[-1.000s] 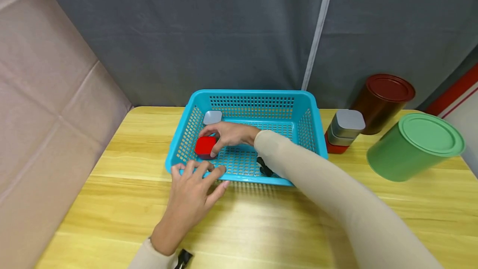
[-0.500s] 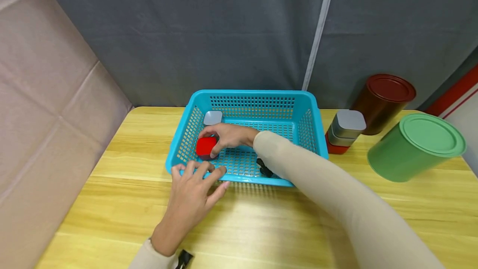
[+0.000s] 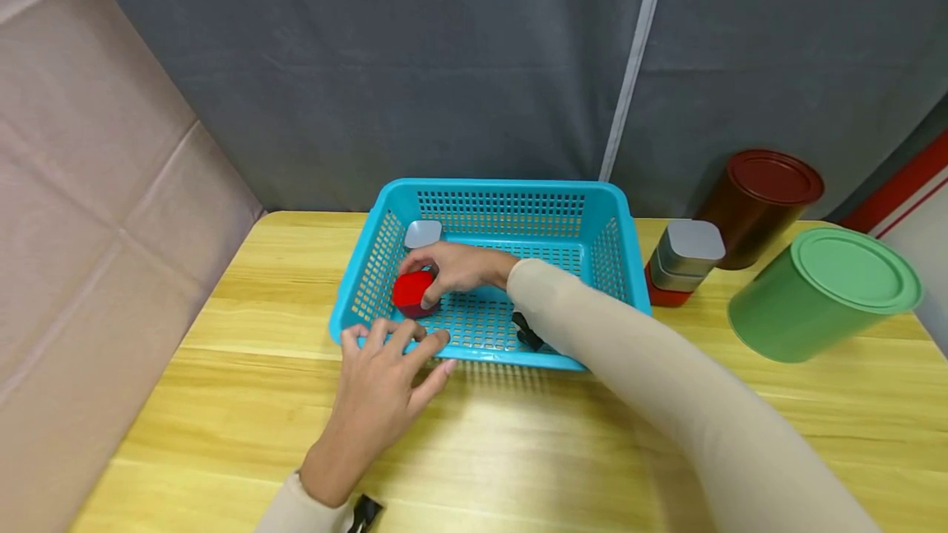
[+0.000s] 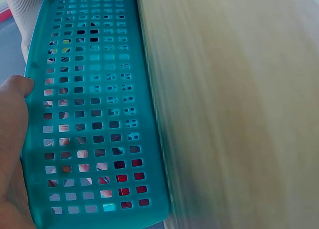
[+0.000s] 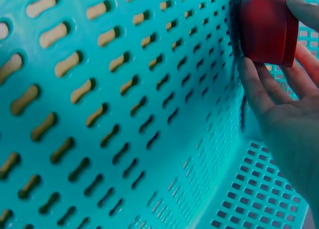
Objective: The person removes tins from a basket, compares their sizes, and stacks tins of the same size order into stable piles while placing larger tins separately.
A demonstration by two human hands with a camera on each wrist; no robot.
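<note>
In the head view a turquoise perforated basket (image 3: 511,183) sits on the wooden table. My right hand (image 3: 461,268) reaches inside and grips a small red box (image 3: 411,296) with rounded corners near the left end, thumb on one side and fingers on the other. The right wrist view has that red box (image 5: 261,27) close to the basket's floor and wall. The fingers of my left hand (image 3: 374,393) hook over the basket's near rim at the left, the thumb outside. A small grey box (image 3: 424,232) lies in the back left corner.
Right of the basket stands a stack of small boxes, grey ones (image 3: 689,249) on a red one (image 3: 665,296). Beyond are a dark red lidded canister (image 3: 763,204) and a larger green lidded canister (image 3: 822,294). A grey curtain (image 3: 444,72) hangs behind the table (image 3: 504,442).
The red box has shifted slightly right and turned a little in my right hand. My left hand stays on the basket's rim.
</note>
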